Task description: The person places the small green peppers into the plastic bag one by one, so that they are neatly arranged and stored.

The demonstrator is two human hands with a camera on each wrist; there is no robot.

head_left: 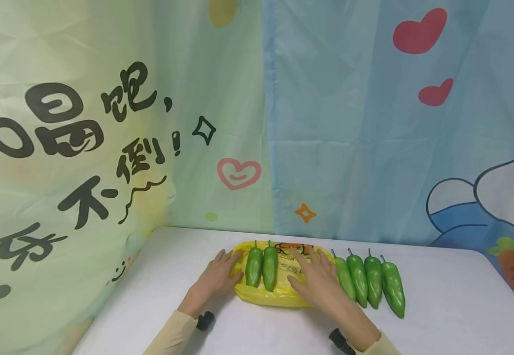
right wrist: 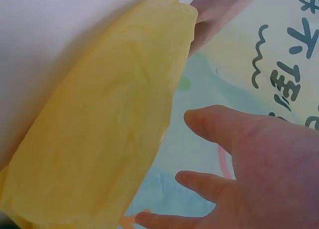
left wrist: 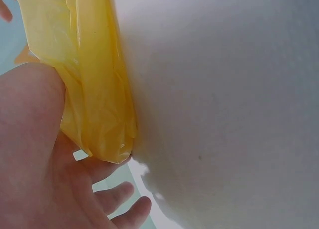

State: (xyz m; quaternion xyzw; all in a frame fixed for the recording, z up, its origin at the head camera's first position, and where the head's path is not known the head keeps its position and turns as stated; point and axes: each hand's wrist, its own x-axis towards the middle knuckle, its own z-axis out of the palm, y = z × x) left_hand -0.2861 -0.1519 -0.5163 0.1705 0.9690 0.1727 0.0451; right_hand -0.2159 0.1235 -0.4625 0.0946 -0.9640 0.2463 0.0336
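A yellow plastic bag (head_left: 272, 297) lies flattened on the white table, with its near edge bulging upward. Side by side on its left part rest two green chili peppers (head_left: 254, 266). At the bag's left end, my left hand (head_left: 216, 276) holds the edge between thumb and fingers; the left wrist view shows the thumb (left wrist: 32, 89) overlapping the yellow plastic. My right hand (head_left: 321, 281) hovers over the right part of the bag, its fingers spread and holding nothing. Apart from the plastic, the right thumb (right wrist: 214, 122) shows in the right wrist view.
Several more green chili peppers (head_left: 373, 281) lie in a row on the table (head_left: 443, 291) just right of the bag. Behind the table hangs a printed curtain (head_left: 354, 148) with hearts and black lettering. Dark straps (head_left: 205, 320) sit at both wrists.
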